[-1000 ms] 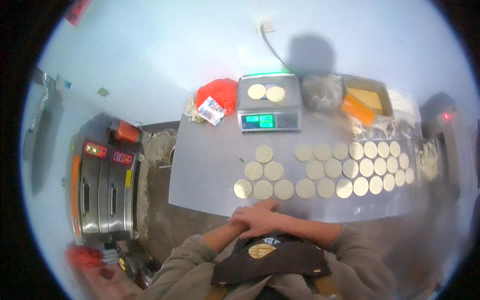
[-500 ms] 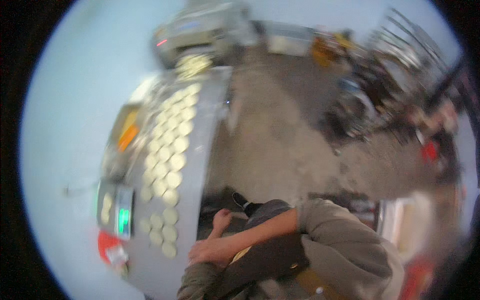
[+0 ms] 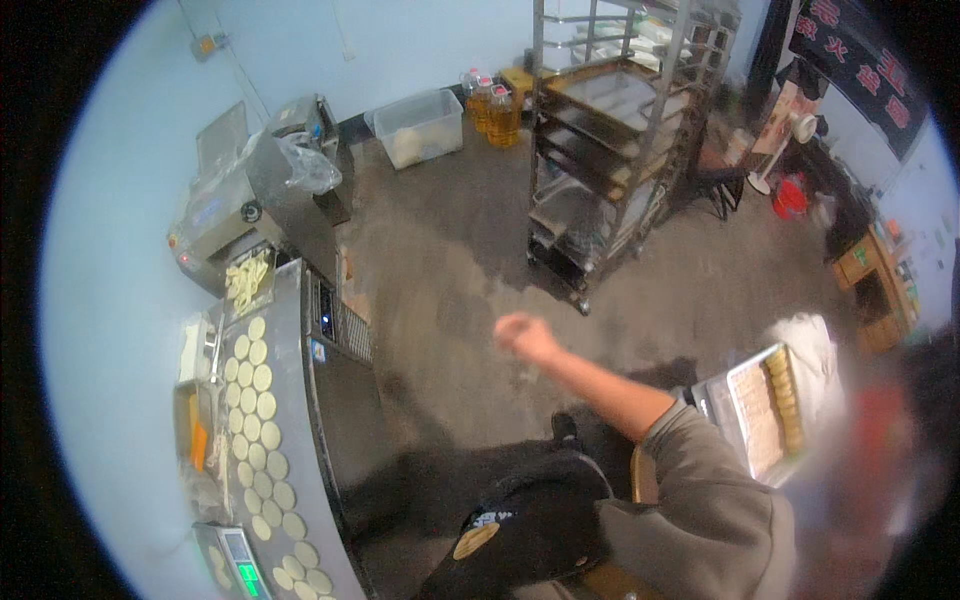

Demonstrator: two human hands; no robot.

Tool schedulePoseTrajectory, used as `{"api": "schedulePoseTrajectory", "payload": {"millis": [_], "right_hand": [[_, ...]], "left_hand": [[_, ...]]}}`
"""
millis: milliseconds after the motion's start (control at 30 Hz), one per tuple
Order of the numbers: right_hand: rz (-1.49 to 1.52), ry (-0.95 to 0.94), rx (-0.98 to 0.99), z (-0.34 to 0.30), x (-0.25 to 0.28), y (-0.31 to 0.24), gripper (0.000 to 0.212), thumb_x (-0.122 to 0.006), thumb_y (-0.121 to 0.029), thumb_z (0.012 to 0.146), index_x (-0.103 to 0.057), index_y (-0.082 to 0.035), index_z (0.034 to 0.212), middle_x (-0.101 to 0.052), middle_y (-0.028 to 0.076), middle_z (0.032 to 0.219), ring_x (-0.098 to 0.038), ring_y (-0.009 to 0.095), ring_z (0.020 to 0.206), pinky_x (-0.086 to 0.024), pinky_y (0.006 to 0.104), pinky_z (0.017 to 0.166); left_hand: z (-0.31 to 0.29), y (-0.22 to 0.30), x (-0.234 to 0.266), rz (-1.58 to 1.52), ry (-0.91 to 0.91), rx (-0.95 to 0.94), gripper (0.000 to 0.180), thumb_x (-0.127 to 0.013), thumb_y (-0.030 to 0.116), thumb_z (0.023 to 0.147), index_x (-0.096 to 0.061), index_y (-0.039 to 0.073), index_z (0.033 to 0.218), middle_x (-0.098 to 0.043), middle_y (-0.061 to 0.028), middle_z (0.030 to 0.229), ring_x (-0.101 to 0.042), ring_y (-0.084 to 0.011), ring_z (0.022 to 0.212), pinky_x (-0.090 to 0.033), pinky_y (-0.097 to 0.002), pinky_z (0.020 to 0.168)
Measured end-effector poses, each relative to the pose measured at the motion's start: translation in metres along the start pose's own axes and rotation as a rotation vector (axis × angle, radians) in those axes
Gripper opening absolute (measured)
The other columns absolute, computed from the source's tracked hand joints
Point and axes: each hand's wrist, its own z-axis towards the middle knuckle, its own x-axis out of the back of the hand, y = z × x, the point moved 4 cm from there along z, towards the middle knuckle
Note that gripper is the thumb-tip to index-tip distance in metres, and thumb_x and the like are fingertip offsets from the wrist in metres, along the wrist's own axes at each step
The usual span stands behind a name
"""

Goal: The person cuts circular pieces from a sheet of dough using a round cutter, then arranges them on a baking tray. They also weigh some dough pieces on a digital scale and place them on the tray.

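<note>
My right hand (image 3: 527, 337) is held out over the floor, away from the table. Its fingers look loosely curled in, slightly blurred, and nothing shows in them. My left hand is out of sight. On the steel worktop (image 3: 318, 480) to my left lie rows of flat, pale dough discs (image 3: 256, 425). A digital scale (image 3: 238, 547) with a green display sits at the near left edge, with pale dough on its plate. A tan oval (image 3: 476, 541) shows on the black apron in front of me.
A metal machine (image 3: 215, 222) stands beyond the worktop, with pale dough pieces (image 3: 248, 280) before it. A wheeled tray rack (image 3: 590, 185) stands ahead. A plastic bin (image 3: 417, 130) and oil jugs (image 3: 500, 118) line the wall. At right, a white tray (image 3: 742, 400) holds golden and pale pieces.
My view has turned to the right, and the worktop now sits farther left. My right hand has swung away from the worktop's edge out over the floor. The left hand has left view.
</note>
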Motion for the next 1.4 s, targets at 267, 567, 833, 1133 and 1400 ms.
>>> {"api": "schedulePoseTrajectory", "payload": {"millis": [267,567,833,1133,1400], "right_hand": [[-0.461,1.515,0.472,0.219,0.413,-0.254,0.090,-0.084,-0.045,0.079,-0.044,0.001,0.145,-0.048,0.027,0.142,-0.044,0.044,0.134,-0.038,0.0503,0.112],[-0.385,1.021,0.432,0.237,0.469,-0.261,0.034,-0.072,-0.034,0.087,-0.064,-0.006,0.105,-0.073,0.017,0.099,-0.068,0.038,0.097,-0.051,0.0482,0.087],[-0.343,1.124,0.472,0.087,0.373,-0.228,0.029,-0.066,-0.030,0.089,-0.061,-0.007,0.106,-0.071,0.019,0.098,-0.067,0.041,0.097,-0.050,0.0496,0.084],[-0.340,1.404,0.838,-0.111,0.300,-0.169,0.015,-0.064,-0.009,0.089,-0.064,-0.002,0.102,-0.065,0.013,0.073,-0.062,0.022,0.064,-0.050,0.0351,0.063],[-0.698,1.581,0.523,-0.230,0.294,-0.139,0.040,-0.076,-0.031,0.089,-0.055,-0.002,0.108,-0.061,0.014,0.097,-0.061,0.031,0.100,-0.048,0.0428,0.089]], "left_hand": [[-0.020,0.074,-0.091,0.034,0.085,0.048,0.019,-0.068,0.022,0.094,-0.069,0.004,0.091,-0.067,-0.0042,0.079,-0.061,-0.0161,0.068,-0.051,-0.0344,0.064],[-0.023,0.102,-0.114,0.058,0.098,-0.028,0.019,-0.066,0.022,0.095,-0.068,0.005,0.086,-0.064,-0.0018,0.074,-0.058,-0.0137,0.063,-0.049,-0.0334,0.060],[0.054,0.206,-0.113,0.192,-0.029,-0.360,0.024,-0.064,0.022,0.096,-0.065,0.006,0.078,-0.060,0.0007,0.069,-0.055,-0.0107,0.060,-0.046,-0.0322,0.055],[-0.004,0.624,-0.258,0.097,-0.306,-1.305,0.070,-0.068,0.021,0.097,-0.035,0.000,0.156,-0.042,-0.0195,0.158,-0.044,-0.0291,0.145,-0.036,-0.0413,0.119],[-0.152,0.681,-0.363,0.265,-0.531,-1.340,0.078,-0.068,0.025,0.096,-0.029,-0.003,0.158,-0.041,-0.0235,0.159,-0.043,-0.0320,0.146,-0.033,-0.0403,0.120]]}}
